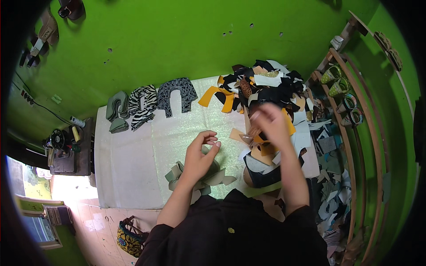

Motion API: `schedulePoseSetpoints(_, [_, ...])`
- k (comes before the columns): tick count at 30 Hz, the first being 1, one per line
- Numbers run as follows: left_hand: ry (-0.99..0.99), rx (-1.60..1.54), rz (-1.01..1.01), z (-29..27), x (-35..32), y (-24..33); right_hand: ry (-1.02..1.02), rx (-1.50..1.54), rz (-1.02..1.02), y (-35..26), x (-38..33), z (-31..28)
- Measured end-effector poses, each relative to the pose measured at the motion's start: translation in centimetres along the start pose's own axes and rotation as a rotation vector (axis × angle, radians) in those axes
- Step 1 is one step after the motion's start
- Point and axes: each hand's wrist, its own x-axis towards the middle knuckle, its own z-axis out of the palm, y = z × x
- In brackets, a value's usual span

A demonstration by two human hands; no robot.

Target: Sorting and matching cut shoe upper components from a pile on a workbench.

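Head | left hand [202, 153] half-curled, seemingly holding nothing, above grey-green scraps [217, 178] lying near the body, presumably for easy reach | right hand [270, 124] blurred over the scrap heap [268, 95] (from here I can't tell whether it grips any) | zebra pieces [142, 99] and dark patterned pieces [177, 84] grouped along the table [128, 168]'s wall side, likely keeping patterns unmixed

The left hand [200, 156] is above grey-green pieces [215, 178], the right hand [271, 125] by mixed scraps [268, 80] heaped on the table [131, 166].

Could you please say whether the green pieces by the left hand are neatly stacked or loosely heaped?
Loosely heaped: the green pieces overlap, pointing different ways.
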Motion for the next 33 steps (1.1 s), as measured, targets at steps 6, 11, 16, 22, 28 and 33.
schedulePoseSetpoints(6, [-0.299,0.508,0.191,3.8,-0.7,-4.6,0.756,-0.753,-0.447,-1.2,0.8,-4.1])
schedulePoseSetpoints(11, [-0.529,0.591,0.187,9.5,-2.6,-10.1,0.382,-0.643,-0.195,8.8,-6.2,-0.5])
schedulePoseSetpoints(16, [-0.339,0.445,-0.303,14.4,-3.6,-15.2,0.03,-0.987,0.006,13.4,-11.3,1.5])
schedulePoseSetpoints(22, [-0.752,-0.003,-0.336,15.3,-5.6,-15.7,0.017,-0.839,0.224,16.1,-13.2,1.5])
schedulePoseSetpoints(28, [-0.626,0.202,-0.201,15.5,-2.8,-11.2,0.309,-0.426,0.155,19.3,-15.0,1.1])
schedulePoseSetpoints(33, [-0.542,0.539,0.464,17.5,1.2,-12.4,0.628,-0.061,0.255,18.6,-15.8,0.4])
